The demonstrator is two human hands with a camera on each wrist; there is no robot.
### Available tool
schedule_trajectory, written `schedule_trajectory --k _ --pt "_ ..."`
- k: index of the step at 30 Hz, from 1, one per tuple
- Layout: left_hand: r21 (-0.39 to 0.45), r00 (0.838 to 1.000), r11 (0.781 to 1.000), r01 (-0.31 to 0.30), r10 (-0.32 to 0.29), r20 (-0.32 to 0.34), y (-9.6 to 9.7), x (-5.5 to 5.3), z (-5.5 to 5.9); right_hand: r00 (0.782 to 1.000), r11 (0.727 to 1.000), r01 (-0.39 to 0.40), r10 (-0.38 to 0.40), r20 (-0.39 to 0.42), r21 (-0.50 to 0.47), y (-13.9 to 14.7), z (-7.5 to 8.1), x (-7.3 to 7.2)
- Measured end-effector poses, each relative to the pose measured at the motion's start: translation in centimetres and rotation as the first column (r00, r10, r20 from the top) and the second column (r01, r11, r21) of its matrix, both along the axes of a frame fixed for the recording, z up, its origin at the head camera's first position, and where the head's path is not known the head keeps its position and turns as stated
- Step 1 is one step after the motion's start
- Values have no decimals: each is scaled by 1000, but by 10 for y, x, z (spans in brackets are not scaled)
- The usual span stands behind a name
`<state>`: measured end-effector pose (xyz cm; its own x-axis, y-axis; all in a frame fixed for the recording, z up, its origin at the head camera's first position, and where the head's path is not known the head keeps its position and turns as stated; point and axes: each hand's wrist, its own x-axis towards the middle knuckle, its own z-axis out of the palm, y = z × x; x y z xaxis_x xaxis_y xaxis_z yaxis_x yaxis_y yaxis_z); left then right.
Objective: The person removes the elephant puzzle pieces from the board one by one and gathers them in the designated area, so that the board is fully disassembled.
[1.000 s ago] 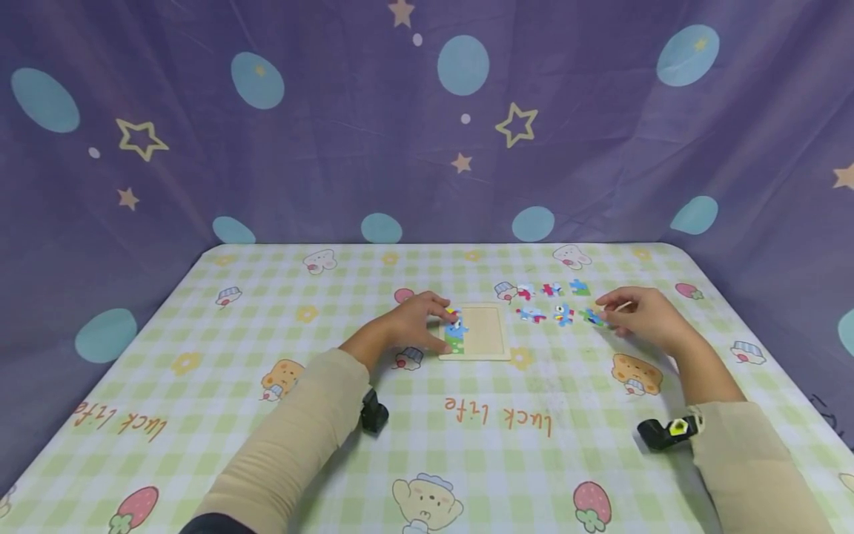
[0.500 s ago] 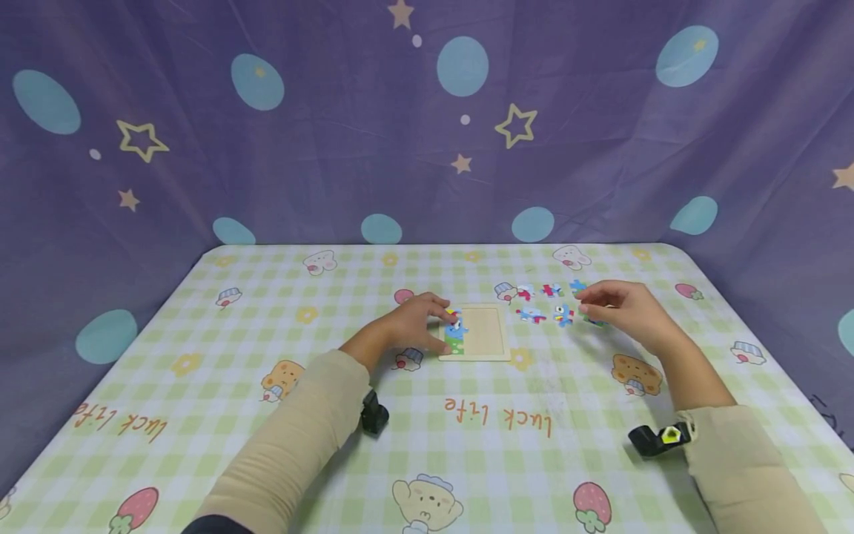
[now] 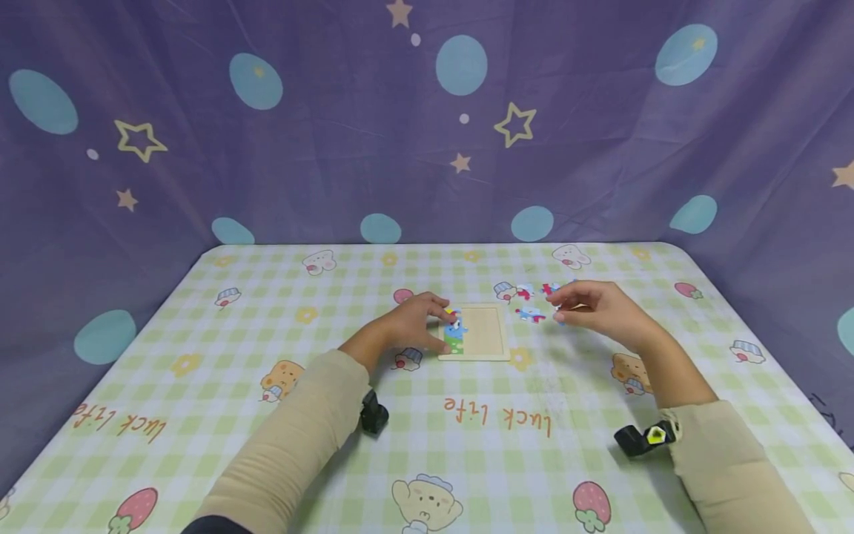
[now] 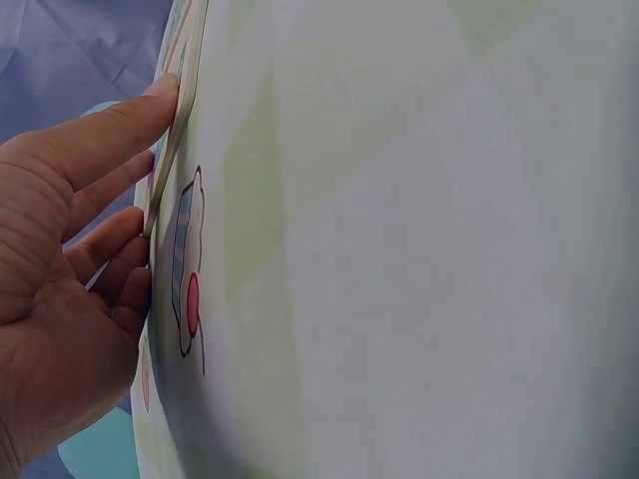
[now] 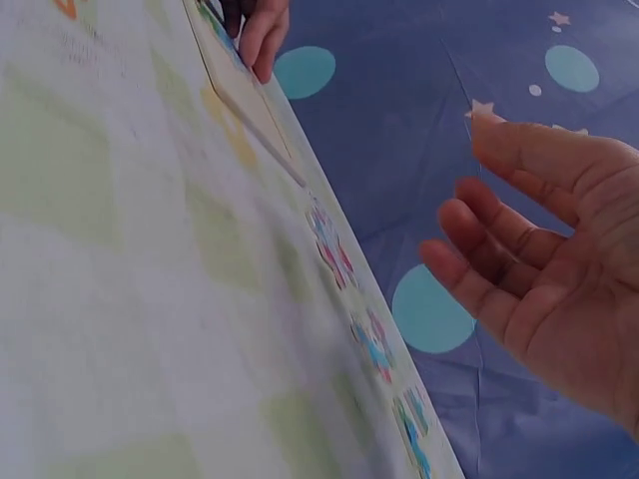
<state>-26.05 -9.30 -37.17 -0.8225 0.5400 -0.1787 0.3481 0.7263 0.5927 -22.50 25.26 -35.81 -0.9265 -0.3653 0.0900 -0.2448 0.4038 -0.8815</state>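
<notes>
A wooden puzzle tray (image 3: 483,330) lies flat on the table, its left part filled with blue and green puzzle pieces (image 3: 455,343). My left hand (image 3: 415,322) grips the tray's left side, the thumb at the near corner and fingers farther back; in the left wrist view the thumb (image 4: 125,125) touches the rim. Above the loose pieces hovers my right hand (image 3: 603,311), thumb and fingers apart; the right wrist view shows no piece between them. A red-and-blue puzzle piece (image 3: 531,315) lies right of the tray. The right hand hides several others in the head view.
Behind that piece lie more loose pieces, one with red and white (image 3: 525,292). Several pieces line up along the tabletop in the right wrist view, one of them blue-green (image 5: 411,434). A checked cloth (image 3: 347,445) covers the table, and a purple curtain (image 3: 320,170) hangs behind.
My right hand has moved left across the loose pieces, from the rightmost ones toward the middle ones. The left hand and the tray have stayed in place.
</notes>
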Motion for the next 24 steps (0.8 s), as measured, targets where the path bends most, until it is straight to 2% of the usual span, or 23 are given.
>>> schedule_trajectory --k 5,15,24 --pt "-6 1000 1000 -2 2 -2 0 -1 0 999 998 -53 53 -3 -23 -10 5 0" --pt "-3 1000 1000 -5 5 -6 1 -1 -1 996 993 -87 86 -25 -80 -29 8 -2" --pt "6 1000 1000 -5 5 -5 0 -2 -1 990 990 -141 140 -14 -28 -52 11 -8"
